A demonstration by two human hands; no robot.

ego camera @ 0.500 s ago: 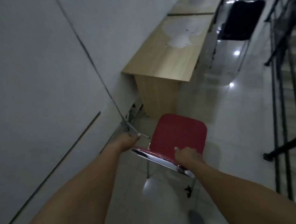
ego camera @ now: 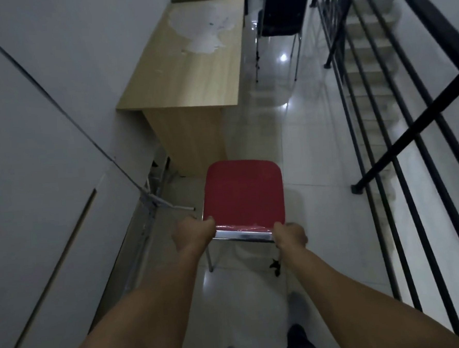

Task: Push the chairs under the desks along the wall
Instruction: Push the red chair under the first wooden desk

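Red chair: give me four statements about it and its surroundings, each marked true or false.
1. Both hands, left and right, grip the back edge of the red chair. True.
2. The red chair is already tucked under the desk. False: it stands in the aisle, short of the desk's end.
3. A black chair stands farther along, beside the desk. True.
4. The railing runs on the person's left. False: it is on the right; the wall is on the left.
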